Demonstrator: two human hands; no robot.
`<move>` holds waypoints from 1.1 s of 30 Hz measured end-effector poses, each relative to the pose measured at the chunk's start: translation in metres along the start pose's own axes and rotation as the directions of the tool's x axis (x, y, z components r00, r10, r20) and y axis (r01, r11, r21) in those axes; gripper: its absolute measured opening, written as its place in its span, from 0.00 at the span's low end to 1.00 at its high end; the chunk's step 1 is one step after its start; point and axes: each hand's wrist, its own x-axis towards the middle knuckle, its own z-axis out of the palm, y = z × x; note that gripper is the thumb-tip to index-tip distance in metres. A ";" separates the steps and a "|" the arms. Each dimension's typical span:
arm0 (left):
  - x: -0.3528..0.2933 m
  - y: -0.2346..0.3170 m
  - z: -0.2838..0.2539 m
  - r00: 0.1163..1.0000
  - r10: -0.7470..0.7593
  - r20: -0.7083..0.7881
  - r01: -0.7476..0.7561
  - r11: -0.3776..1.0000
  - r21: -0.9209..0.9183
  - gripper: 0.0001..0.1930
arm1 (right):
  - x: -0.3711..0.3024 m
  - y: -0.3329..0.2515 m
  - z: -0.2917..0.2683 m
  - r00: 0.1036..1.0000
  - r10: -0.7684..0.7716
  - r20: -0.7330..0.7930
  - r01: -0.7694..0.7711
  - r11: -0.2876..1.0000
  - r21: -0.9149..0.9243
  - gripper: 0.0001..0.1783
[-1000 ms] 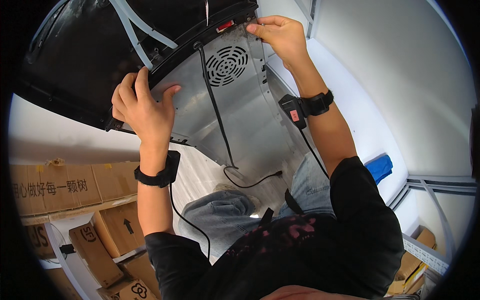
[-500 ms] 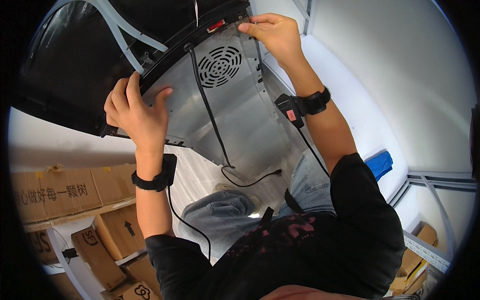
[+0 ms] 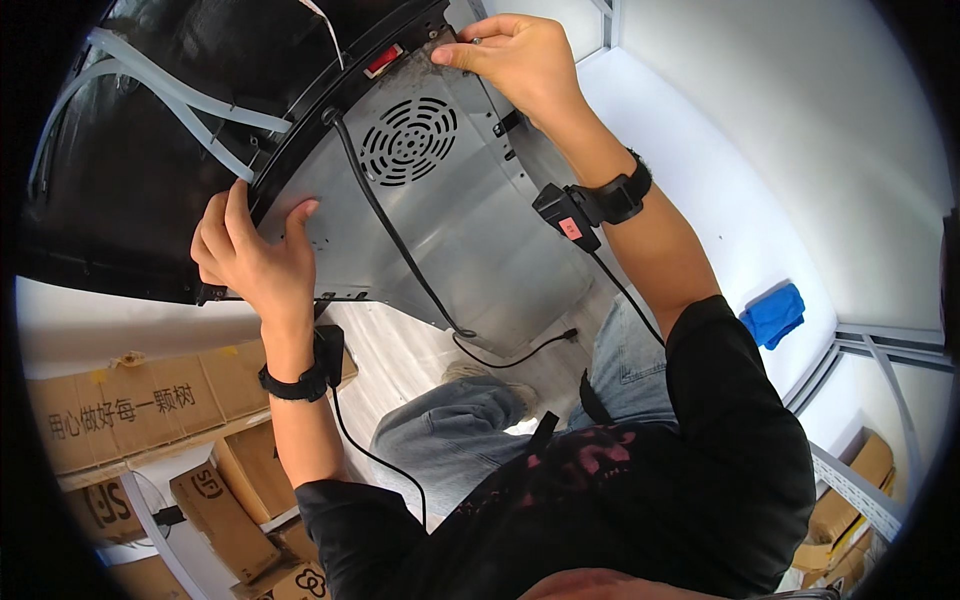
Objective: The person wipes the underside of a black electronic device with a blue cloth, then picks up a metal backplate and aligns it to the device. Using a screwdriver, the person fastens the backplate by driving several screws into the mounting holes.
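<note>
A large appliance with a black casing [image 3: 150,200] and a bare metal panel [image 3: 470,260] stands tilted before me. My left hand [image 3: 255,250] grips its lower left edge, fingers over the black side and thumb against the metal. At the upper right corner, my right hand [image 3: 520,70] pinches the panel's edge between thumb and curled fingers; part of the fingers is hidden. Between my hands are a round slotted vent [image 3: 409,141] and a red switch [image 3: 384,61]. A black power cord [image 3: 390,220] hangs from the casing, its plug [image 3: 570,335] low down near the floor.
Pale flexible tubes [image 3: 190,100] lie across the black casing. Cardboard boxes [image 3: 160,400] are stacked at the lower left, more boxes [image 3: 850,490] at the lower right. A blue cloth [image 3: 774,315] rests on a white surface at the right, beside a metal frame [image 3: 870,340].
The appliance has shifted left and turned slightly, with both my hands moving along on it. The tubes on top now lie farther left.
</note>
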 end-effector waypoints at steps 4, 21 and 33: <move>0.001 0.001 -0.001 1.000 0.005 -0.001 -0.005 1.000 0.014 0.37 | 0.001 0.003 0.000 1.000 -0.023 -0.007 0.023 1.000 -0.014 0.29; 0.001 0.002 -0.001 1.000 -0.013 -0.011 0.013 0.999 -0.044 0.34 | -0.003 -0.006 -0.003 1.000 -0.020 0.006 0.021 0.999 -0.048 0.28; 0.002 0.003 -0.001 0.999 -0.044 -0.007 0.044 0.999 -0.023 0.34 | -0.064 0.012 -0.016 0.991 -0.131 0.015 0.116 0.923 0.366 0.09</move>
